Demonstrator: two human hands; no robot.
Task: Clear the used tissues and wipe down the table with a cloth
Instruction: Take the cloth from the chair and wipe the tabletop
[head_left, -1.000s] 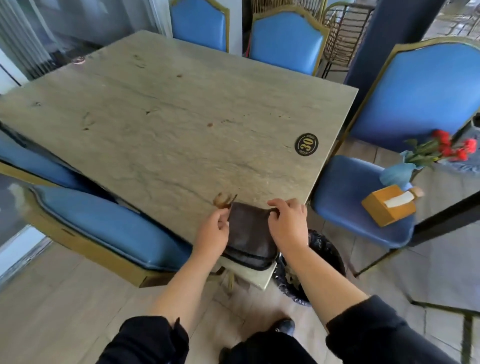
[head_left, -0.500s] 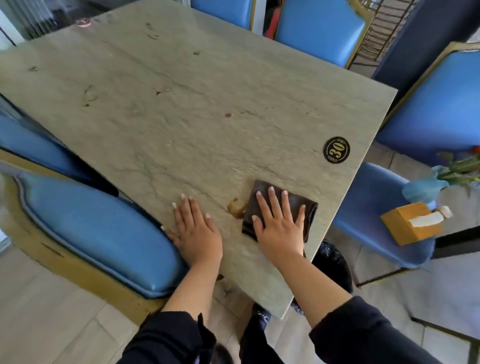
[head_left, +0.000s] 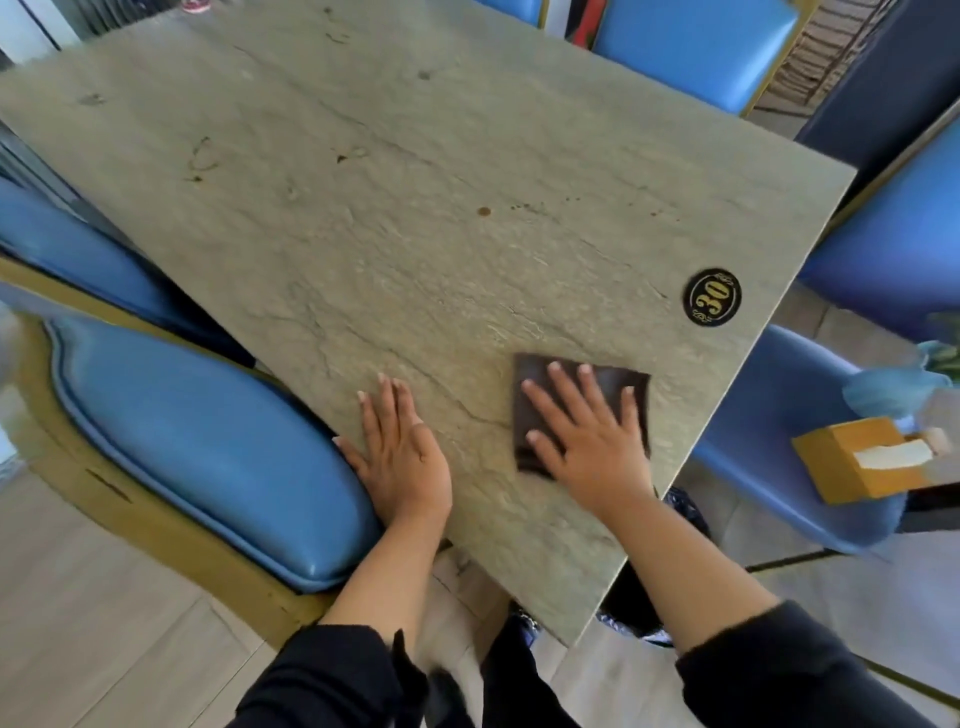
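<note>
Cloth, dark brown and folded into a rough square, is laid flat on the table near its near right corner. It is pressed down by the right hand, whose fingers are straight and spread, palm down, covering the lower middle of the cloth; the upper edge and both upper corners of the cloth are left showing. The left hand is laid flat on the bare tabletop to the left of the cloth and apart from it, fingers straight and held close together, thumb out at the table's left edge beside the chair. Nothing is held by the left hand. Both forearms are bare, with black sleeves pushed up near the lower edge of the view.

The tabletop is a greenish stone-patterned slab. A round black badge bearing a gold "30" is fixed beyond the cloth, near the right edge. Small brown spots and faint marks are scattered over the far half of the surface.

Blue padded chairs with gold frames are set round the table: one at the near left, others at the far side and the right. An orange tissue box, with white tissue at its slot, is seen on the right-hand seat. Part of a black bin is visible under the table's near corner
</note>
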